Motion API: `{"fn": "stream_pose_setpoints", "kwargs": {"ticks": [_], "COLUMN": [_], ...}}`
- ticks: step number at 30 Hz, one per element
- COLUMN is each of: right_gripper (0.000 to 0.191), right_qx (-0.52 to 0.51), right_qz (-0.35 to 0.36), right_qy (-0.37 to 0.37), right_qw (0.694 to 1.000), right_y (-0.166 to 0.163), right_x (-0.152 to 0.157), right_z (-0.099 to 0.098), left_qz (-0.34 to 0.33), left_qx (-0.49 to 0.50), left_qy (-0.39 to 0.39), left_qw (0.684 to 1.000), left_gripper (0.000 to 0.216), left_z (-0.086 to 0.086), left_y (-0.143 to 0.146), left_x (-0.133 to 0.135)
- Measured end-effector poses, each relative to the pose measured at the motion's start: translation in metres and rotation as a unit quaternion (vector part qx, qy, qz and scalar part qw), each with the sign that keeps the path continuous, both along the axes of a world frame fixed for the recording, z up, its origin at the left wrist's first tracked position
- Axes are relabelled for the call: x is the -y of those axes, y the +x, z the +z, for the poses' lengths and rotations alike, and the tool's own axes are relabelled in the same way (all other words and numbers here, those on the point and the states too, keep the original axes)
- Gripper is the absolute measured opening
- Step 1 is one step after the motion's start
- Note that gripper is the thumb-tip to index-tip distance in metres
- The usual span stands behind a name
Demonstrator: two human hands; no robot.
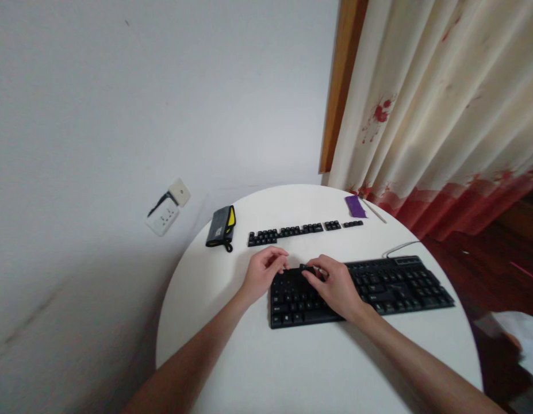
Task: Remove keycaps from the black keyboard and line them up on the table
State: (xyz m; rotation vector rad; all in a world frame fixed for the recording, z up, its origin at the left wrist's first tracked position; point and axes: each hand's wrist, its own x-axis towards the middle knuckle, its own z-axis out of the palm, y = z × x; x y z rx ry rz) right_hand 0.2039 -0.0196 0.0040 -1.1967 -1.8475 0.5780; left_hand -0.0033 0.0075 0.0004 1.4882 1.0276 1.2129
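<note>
A black keyboard (326, 315) lies slightly tilted on a round white table. At its upper left part, my right hand (335, 282) pinches a small black keycap (304, 268) between thumb and fingers, just above the back edge. My left hand (263, 269) hovers at the keyboard's back left corner, its fingers curved and apart with nothing visible in them. Behind the hands, loose black keycaps (300, 230) stand in a broken row of several groups. Both palms and part of the keyboard's left keys are hidden from view.
A grey and yellow pouch (219, 226) lies at the table's left back. A purple cloth (355, 207) and a thin pale stick (375, 211) rest at the back right. The keyboard's cable (399, 247) runs off the right edge. A wall socket (163, 215) and a curtain (415, 115) stand beyond.
</note>
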Motion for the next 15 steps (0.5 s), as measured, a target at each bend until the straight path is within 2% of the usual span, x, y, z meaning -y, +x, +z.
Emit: {"fn": "stream_pose_setpoints", "kwargs": {"ticks": [3,6,11,15], "right_gripper": [0.012,0.014,0.014,0.014], "right_qx": [0.036,0.106,0.243,0.278], "right_qz": [-0.028,-0.045,-0.044,-0.027], "right_qy": [0.008,0.0,-0.072,-0.105], "right_qw": [0.999,0.993,0.966,0.954], "right_y": [0.0,-0.006,-0.025,-0.04], "right_x": [-0.022,-0.048,-0.078,-0.086], "right_z": [0.004,0.006,0.001,-0.007], "left_qz": [0.1,0.16,0.212,0.234], "left_qx": [0.034,0.068,0.067,0.076], "left_qy": [0.048,0.061,0.07,0.065], "left_qw": [0.993,0.983,0.972,0.967], "left_gripper": [0.028,0.029,0.031,0.032], "left_z": [0.001,0.0,-0.001,-0.001], "left_y": [-0.007,-0.014,-0.02,-0.024], "left_x": [-0.007,-0.014,-0.02,-0.023]}}
